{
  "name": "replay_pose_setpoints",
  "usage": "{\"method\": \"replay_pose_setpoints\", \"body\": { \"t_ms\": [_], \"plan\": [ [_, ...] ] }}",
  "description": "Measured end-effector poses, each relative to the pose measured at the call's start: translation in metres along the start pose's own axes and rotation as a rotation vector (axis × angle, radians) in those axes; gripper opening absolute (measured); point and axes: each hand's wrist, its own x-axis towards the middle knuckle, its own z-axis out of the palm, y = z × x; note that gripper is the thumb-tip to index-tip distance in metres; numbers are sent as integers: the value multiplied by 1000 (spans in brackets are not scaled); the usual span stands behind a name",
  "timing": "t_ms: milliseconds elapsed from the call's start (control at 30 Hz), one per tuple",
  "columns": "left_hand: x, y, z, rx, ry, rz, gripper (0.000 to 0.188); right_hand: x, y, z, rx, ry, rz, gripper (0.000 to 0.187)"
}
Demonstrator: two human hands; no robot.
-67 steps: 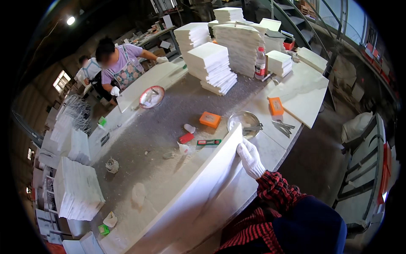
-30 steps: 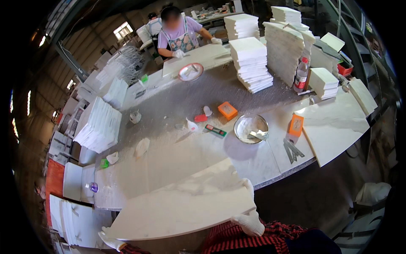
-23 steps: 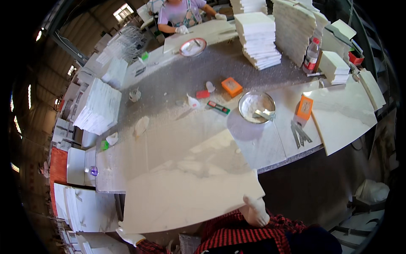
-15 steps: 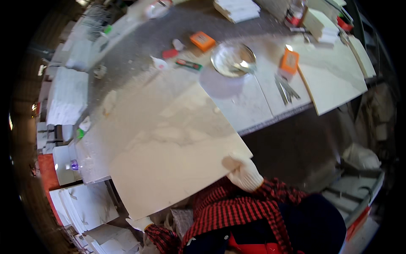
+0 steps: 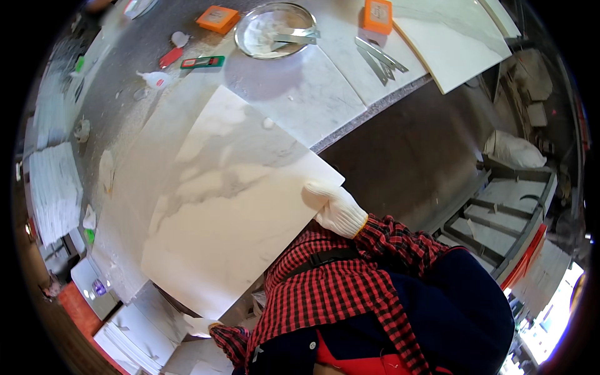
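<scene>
A large white stone-look slab [image 5: 219, 194] with grey veins lies slanted across the near edge of the worktable, its near part overhanging toward my body. My right hand [image 5: 336, 209], in a white knitted glove, grips its right corner with the thumb on top and the fingers hidden beneath. At the slab's lowest corner, my left hand [image 5: 199, 325], gloved too, is closed around the edge; most of its fingers are hidden. Beyond the slab are a green and red utility knife [image 5: 202, 62], a small white squeeze bottle [image 5: 154, 79] and a red pad [image 5: 170, 57].
A round metal dish [image 5: 239, 40] with whitish residue bears a metal blade [image 5: 294, 39]. Orange boxes [image 5: 217, 19] and loose metal strips [image 5: 382, 60] lie around it. Another slab [image 5: 450, 47] sits at the far right. White stacks [image 5: 55, 190] stand left; a metal-framed cart [image 5: 500, 219] is at right.
My view has shifted, so the table things now appear higher and farther left. The slab has come slightly toward me relative to the dish. Both hands keep their hold at its corners.
</scene>
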Motion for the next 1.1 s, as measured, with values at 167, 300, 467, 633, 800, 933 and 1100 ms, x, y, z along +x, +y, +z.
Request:
{"method": "replay_pose_setpoints", "body": {
  "t_ms": [167,300,467,633,800,933,1100],
  "plan": [
    [-1,167,42,75,-382,572,56,10,7,-9,-26,37,-73,31],
    [-6,254,114,159,-691,1028,56,11,10,-10,-57,71,-99,31],
    [-38,315,152,234,-1161,908,42,22,23,-24,-57,141,-189,30],
    [-47,319,139,180,-1128,977,48,22,26,-14,-87,70,-282,35],
    [-21,304,73,-184,-1000,842,45,3,-22,70,-315,-137,-325,39],
    [-76,289,25,-522,-791,656,53,-17,-72,180,-612,-301,-409,36],
    [-120,236,7,-840,-801,326,61,-22,-66,294,-873,-600,-697,36]
  ]
}}
